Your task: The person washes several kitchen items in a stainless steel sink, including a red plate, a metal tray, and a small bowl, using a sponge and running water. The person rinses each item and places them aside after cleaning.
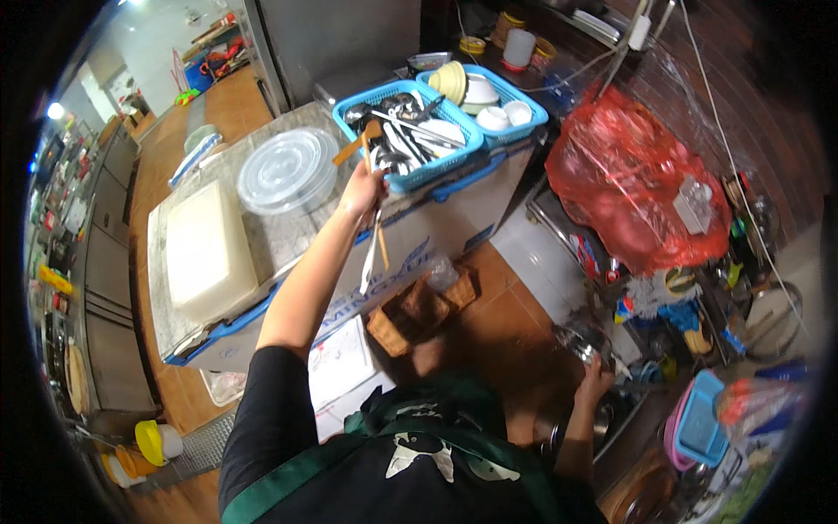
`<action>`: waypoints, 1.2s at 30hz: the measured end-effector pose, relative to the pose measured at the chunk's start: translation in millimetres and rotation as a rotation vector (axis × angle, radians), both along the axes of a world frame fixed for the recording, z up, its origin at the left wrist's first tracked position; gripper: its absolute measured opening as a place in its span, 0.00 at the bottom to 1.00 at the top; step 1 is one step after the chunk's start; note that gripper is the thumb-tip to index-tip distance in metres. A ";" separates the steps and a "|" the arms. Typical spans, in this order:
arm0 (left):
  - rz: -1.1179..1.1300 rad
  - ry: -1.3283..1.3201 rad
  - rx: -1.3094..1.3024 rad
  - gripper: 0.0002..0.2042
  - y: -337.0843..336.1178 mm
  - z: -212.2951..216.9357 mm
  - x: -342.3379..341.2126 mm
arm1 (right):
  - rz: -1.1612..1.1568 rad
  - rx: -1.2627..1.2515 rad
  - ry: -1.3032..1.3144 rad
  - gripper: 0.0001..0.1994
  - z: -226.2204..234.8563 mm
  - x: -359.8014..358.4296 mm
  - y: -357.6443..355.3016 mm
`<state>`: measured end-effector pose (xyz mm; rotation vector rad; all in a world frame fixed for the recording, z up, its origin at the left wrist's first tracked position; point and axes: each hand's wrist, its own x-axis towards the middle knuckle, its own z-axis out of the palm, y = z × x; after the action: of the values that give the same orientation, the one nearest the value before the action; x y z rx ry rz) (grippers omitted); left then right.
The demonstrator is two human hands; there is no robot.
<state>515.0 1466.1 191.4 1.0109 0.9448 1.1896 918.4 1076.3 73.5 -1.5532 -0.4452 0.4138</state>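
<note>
My left hand (361,194) is stretched out to the near edge of a blue plastic basket (443,166) on the chest freezer. Its fingers are closed around long-handled utensils. A wooden spatula (356,147) sticks up above the fist, while a thin wooden handle and a white handle (371,262) hang below it. Inside the basket lie black and metal ladles (406,106) and other utensils. On the right, low beside the shelving, my right hand (595,382) is closed at the edge of a shiny rounded metal vessel (580,339); blur hides its exact kind.
The freezer top also bears a lidded clear tub (288,166), a whitish rectangular box (209,249) and a second blue basket (524,91) with bowls. A brown wicker basket (419,310) stands on the floor. A bulging red plastic bag (633,179) rests at the right.
</note>
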 end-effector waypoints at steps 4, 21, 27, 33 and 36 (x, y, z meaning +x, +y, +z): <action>0.205 0.343 0.040 0.04 163.5 -1.2 51.8 | -0.085 -0.108 0.037 0.13 -2.7 59.8 60.2; 0.718 0.450 0.078 0.16 275.8 -74.2 57.1 | 0.497 0.514 -0.719 0.08 88.8 96.3 614.8; 0.759 0.250 -0.343 0.09 231.1 -73.8 45.8 | 0.501 0.576 -1.046 0.10 98.6 57.9 715.7; 0.566 0.197 -0.192 0.22 175.7 -39.7 89.7 | 0.411 0.536 -1.131 0.08 96.1 49.8 776.1; 0.502 0.257 -0.127 0.31 121.9 -17.1 96.1 | 0.388 0.424 -1.184 0.07 84.6 43.3 803.5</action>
<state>611.2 1588.0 174.3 0.8604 1.5207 1.4059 961.6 1879.8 158.0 -1.1449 -1.6426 -0.3632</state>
